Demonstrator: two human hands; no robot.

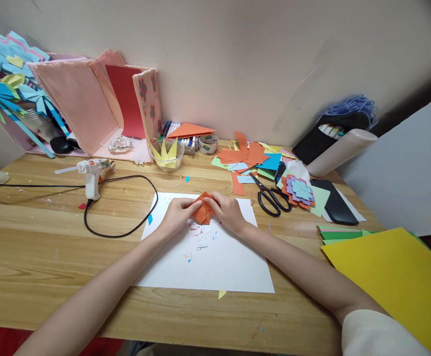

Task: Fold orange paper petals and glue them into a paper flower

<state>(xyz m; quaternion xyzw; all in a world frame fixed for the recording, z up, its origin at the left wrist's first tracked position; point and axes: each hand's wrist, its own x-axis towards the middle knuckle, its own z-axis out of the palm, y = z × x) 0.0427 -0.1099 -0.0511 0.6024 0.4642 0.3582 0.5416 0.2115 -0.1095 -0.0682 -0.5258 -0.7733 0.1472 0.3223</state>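
One left hand (178, 213) and one right hand (229, 212) clamp small folded orange paper (203, 213); uneven pressure could skew it.

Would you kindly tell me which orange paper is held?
The folded orange piece held by left hand and right hand; neither touches the other orange pieces.

Wooden table (48, 247), busiest at back

In front of me a white sheet (215, 269) lies near the front edge — glue gun (92, 183) toward the left edge, black scissors (264, 188) toward the right. A pink box (74, 104) and clear bowl (180, 157) stand by the back edge, a yellow-topped paper stack (393, 277) by the right.
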